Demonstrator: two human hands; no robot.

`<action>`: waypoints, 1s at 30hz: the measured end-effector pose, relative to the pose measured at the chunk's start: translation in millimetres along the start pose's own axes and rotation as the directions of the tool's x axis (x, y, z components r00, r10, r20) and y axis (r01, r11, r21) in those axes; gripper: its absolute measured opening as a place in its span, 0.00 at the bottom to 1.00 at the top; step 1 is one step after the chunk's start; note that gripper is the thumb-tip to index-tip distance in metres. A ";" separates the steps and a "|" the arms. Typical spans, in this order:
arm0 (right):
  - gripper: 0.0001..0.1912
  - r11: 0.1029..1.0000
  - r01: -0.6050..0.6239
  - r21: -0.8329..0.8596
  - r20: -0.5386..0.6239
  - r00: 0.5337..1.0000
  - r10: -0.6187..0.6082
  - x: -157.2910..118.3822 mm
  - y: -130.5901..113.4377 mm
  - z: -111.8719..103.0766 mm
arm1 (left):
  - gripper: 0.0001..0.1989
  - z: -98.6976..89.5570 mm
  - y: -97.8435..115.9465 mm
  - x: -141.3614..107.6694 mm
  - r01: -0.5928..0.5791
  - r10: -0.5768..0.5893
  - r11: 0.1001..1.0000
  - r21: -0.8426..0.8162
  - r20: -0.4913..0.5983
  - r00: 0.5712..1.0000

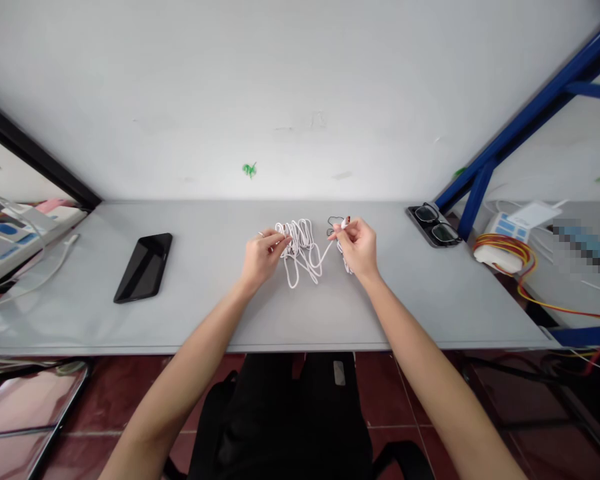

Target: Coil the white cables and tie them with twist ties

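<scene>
A loosely looped white cable (306, 257) lies on the grey table between my hands. My left hand (261, 259) is closed in a pinch on the left side of its loops. Further right, my right hand (361, 248) is closed with fingertips around a white stretch of the cable near what looks like its end. One strand runs from the loops up to the right fingers. Beside those fingertips shows a thin black loop of wire or cord (334, 221). More white cable is partly hidden beneath my right hand.
A black phone (144, 268) lies to the left. Glasses (437, 225) rest on a dark case or device at the back right. Power strips with cables stand at the left (10, 243) and right (510, 230). A blue metal frame (480, 187) bounds the right side; a white wall (280, 100) stands behind.
</scene>
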State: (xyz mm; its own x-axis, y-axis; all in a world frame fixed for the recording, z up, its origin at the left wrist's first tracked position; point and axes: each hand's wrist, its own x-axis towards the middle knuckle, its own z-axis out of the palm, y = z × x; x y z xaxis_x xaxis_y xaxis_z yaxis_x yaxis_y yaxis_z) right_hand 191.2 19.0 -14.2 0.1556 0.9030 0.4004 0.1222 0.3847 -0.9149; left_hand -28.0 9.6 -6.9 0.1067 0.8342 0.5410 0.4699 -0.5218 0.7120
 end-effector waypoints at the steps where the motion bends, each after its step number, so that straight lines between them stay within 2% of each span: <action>1: 0.21 1.000 -0.005 0.005 0.000 1.000 0.005 0.1 0.1 0.2 | 0.17 0.1 -0.3 -0.1 0.001 -0.001 1.000 0.004 0.005 1.000; 13: 0.21 0.995 -0.058 0.078 0.007 0.998 0.057 -0.6 -2.8 1.6 | 0.17 -1.0 0.2 0.1 -0.027 0.026 0.998 0.056 0.012 1.000; 18: 0.19 0.975 -0.106 0.195 0.021 0.994 0.104 0.6 -12.0 0.8 | 0.16 -2.7 3.9 -0.4 -0.012 0.012 1.000 0.019 -0.008 1.000; 21: 0.16 0.914 -0.203 0.351 0.116 0.978 0.172 3.4 -16.9 -5.8 | 0.18 -4.7 7.0 -3.0 0.070 -0.070 0.992 -0.103 0.008 0.998; 24: 0.16 0.831 -0.315 0.458 0.215 0.947 0.240 5.8 -21.1 -13.3 | 0.19 -6.5 12.0 -5.2 0.172 -0.159 0.941 -0.293 0.066 0.985; 30: 0.20 0.830 -0.383 0.405 0.222 0.922 0.316 6.9 -23.0 -14.5 | 0.19 -13.1 23.0 -4.1 0.338 -0.299 0.771 -0.539 0.162 0.940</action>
State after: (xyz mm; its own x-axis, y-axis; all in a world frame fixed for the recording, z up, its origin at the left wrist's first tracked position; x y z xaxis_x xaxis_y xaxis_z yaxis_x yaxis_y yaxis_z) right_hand 203.7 13.7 10.3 -0.0359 0.9970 0.0687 -0.3554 0.0515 -0.9333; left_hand -29.1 -8.2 13.1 0.1013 0.9694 0.2234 -0.0742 -0.2165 0.9734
